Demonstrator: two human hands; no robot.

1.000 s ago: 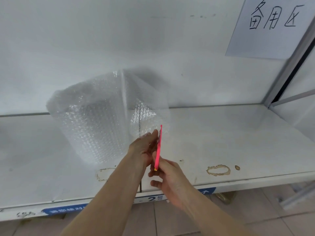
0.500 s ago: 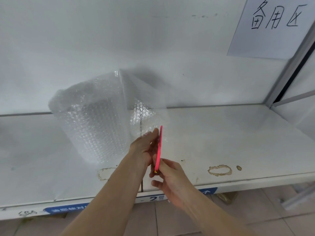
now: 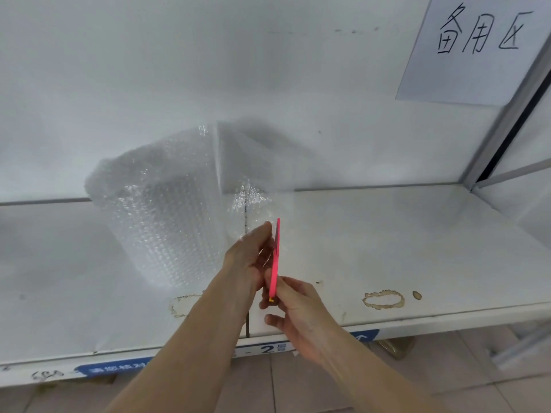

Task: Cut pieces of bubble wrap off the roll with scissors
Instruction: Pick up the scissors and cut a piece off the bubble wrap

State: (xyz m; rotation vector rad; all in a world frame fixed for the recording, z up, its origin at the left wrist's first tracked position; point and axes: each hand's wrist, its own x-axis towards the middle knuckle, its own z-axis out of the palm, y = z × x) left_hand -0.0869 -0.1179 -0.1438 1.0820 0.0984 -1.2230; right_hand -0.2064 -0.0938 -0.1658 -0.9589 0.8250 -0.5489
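the roll of bubble wrap (image 3: 155, 222) stands on end on the white shelf (image 3: 387, 239), left of the frame's centre, with its loose sheet (image 3: 253, 186) pulled out toward the middle of the frame. the left hand (image 3: 247, 257) is raised at centre frame, fingers pressed together and pointing up along the sheet's free edge; they seem to pinch the film there, though the clear plastic makes the contact hard to see. right beside it, the right hand (image 3: 298, 311) grips the low end of a thin pink tool (image 3: 275, 257), presumably the scissors seen edge-on, thumb and fingers curled round it. whether the blades are apart i cannot tell.

the worry is how close that pink edge runs to the left fingertips: they are nearly touching, and a hurried snip could nick skin. the film is slack and see-through, so it may fold between the blades and tear raggedly instead of cutting clean. the roll stands free on the shelf, and a hard tug on the sheet could tip it over or drag it toward the front lip. a stained ring (image 3: 383, 299) marks the shelf at lower right.
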